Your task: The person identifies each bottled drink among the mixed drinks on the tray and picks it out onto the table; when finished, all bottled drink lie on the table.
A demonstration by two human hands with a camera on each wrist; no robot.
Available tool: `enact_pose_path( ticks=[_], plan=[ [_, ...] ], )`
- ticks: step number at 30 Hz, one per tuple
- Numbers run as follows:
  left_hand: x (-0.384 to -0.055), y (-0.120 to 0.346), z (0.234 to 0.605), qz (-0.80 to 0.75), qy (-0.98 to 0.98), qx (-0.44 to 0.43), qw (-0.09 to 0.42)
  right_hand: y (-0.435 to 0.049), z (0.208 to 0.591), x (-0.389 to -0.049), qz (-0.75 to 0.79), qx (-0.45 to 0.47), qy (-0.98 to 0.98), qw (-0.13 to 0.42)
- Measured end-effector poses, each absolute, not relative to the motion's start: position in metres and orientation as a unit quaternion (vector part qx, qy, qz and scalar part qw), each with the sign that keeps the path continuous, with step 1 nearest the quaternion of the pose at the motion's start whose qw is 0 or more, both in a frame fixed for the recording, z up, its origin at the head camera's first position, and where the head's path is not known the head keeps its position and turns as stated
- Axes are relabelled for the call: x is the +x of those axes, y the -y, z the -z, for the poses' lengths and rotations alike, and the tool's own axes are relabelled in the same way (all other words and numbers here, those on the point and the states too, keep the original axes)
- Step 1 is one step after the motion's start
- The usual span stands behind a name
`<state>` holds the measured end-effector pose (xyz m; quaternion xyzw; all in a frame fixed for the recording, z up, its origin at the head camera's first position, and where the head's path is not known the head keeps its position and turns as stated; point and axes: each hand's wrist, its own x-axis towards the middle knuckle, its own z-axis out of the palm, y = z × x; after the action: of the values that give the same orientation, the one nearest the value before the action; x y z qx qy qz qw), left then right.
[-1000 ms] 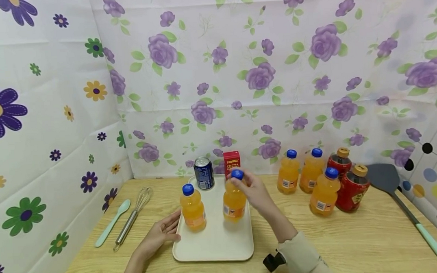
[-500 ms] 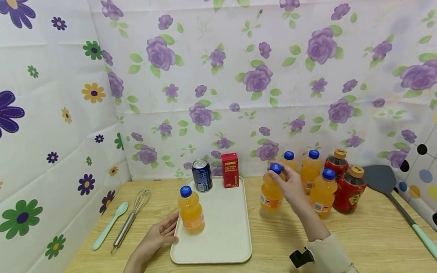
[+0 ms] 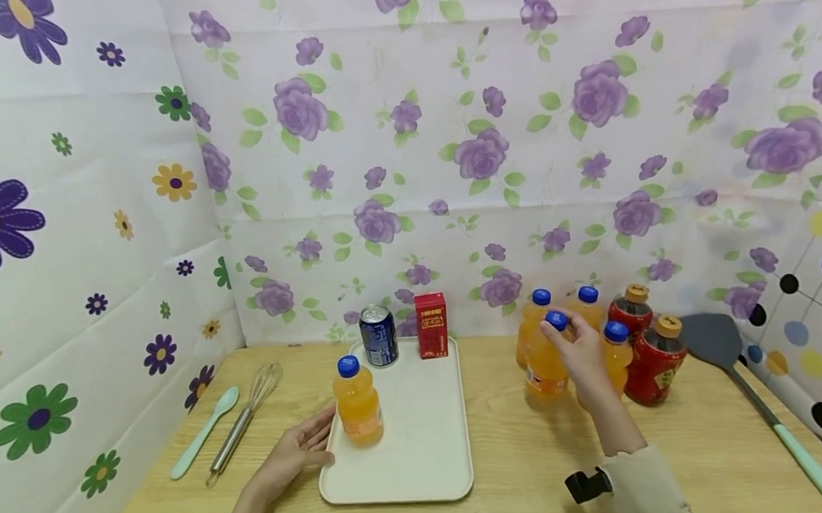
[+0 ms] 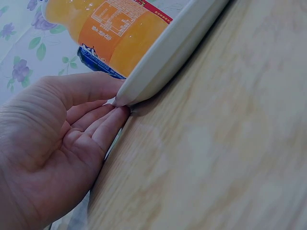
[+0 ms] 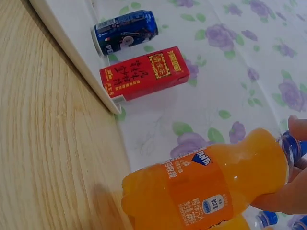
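My right hand point(image 3: 587, 356) pinches an orange soda bottle point(image 3: 545, 369) by its blue cap and neck, over the table's right half. FANTA can be read on that bottle's label point(image 5: 201, 179) in the right wrist view. Whether its base touches the table I cannot tell. At the tray's left edge, my left hand point(image 3: 289, 457) grips the rim, thumb above and fingers under, as the left wrist view shows. On the cream tray point(image 3: 420, 459) stand another orange soda bottle point(image 3: 359, 412), a dark blue can point(image 3: 378, 338) and a red carton point(image 3: 432, 328).
Around the held bottle stand more orange bottles point(image 3: 617, 362) and two red-labelled dark bottles point(image 3: 653, 368), partly hidden by the right hand. A spatula point(image 3: 754, 383) lies far right. Left of the tray lie a whisk point(image 3: 242, 424) and a mint spoon point(image 3: 208, 430). Floral cloth hangs behind.
My right hand has carried the orange soda bottle off the tray and rightward to the other bottles. The left hand has stayed at the tray's rim. The head view has tilted slightly upward.
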<state>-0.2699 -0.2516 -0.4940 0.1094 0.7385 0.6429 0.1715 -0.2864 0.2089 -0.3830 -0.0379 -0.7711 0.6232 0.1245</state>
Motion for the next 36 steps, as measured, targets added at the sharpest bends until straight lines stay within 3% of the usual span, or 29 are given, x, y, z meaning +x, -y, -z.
enact_pose_path(
  ticks=[24,36],
  plan=[
    [-0.269,0.25,0.502,-0.646,-0.738,0.106,0.165,-0.226,0.395,-0.289,-0.594,-0.061,0.8,0.063],
    [-0.268,0.252,0.499,-0.645,-0.74,0.105,0.161,-0.222,0.384,-0.286,-0.61,-0.028,0.781,0.133]
  ],
)
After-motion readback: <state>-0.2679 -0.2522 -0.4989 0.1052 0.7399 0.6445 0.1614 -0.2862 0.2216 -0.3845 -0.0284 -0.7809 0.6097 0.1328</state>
